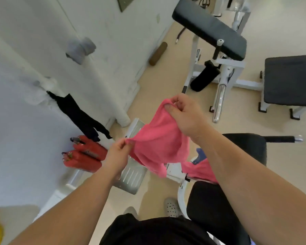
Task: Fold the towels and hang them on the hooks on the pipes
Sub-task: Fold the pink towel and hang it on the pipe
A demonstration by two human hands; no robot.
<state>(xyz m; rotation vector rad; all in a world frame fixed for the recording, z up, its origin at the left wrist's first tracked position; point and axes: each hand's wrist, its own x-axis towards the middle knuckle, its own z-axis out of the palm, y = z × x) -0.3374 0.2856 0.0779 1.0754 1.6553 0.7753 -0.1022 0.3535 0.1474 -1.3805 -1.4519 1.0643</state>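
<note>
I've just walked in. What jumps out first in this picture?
A bright pink towel at the centre, pinched at two edges by the left hand and right hand. To its left, a black towel hangs by the white pipe, above two red fire extinguishers.

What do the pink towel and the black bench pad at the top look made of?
Pink towel: soft matte cloth, maybe microfiber or terry; it sags and creases between the left hand and right hand. Black bench pad: probably vinyl or leatherette over padding; smooth, faint sheen, rounded edges.
</note>
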